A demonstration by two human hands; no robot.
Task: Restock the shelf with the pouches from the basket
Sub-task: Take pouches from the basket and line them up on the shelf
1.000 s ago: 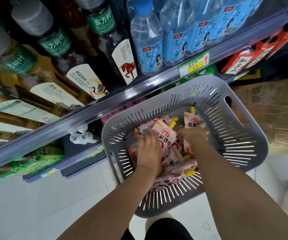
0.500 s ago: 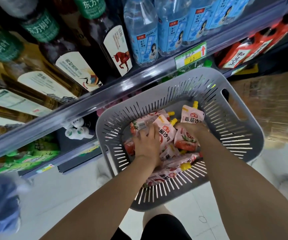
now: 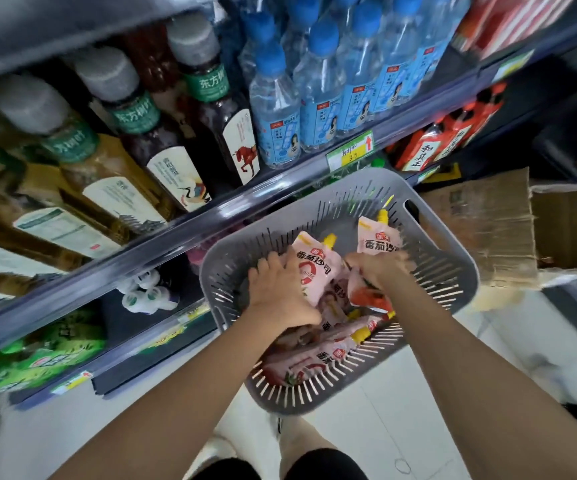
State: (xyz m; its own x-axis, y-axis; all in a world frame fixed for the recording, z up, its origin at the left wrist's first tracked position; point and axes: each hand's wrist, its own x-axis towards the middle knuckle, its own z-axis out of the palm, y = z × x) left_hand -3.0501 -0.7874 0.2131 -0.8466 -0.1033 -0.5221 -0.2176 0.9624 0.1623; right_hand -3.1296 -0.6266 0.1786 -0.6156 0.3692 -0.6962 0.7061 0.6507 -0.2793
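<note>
A grey slotted basket (image 3: 450,237) sits on the floor in front of the shelf and holds several pink pouches with yellow caps. My left hand (image 3: 280,292) grips one pouch (image 3: 315,268) and holds it upright above the pile. My right hand (image 3: 379,271) grips a second pouch (image 3: 377,237), whose top and yellow spout stick up past my fingers. More pouches (image 3: 318,358) lie flat in the basket's near half, partly hidden under my forearms.
The shelf rail (image 3: 176,237) runs diagonally above the basket. Tea bottles (image 3: 162,140) and water bottles (image 3: 318,98) stand on the shelf. Red cartons (image 3: 432,147) are at the right. An open cardboard box (image 3: 488,216) lies right of the basket. Green packs (image 3: 37,355) fill the low shelf.
Both hands have closed on a pouch each and lifted them up from the pile. The view has tilted up, showing more of the shelf.
</note>
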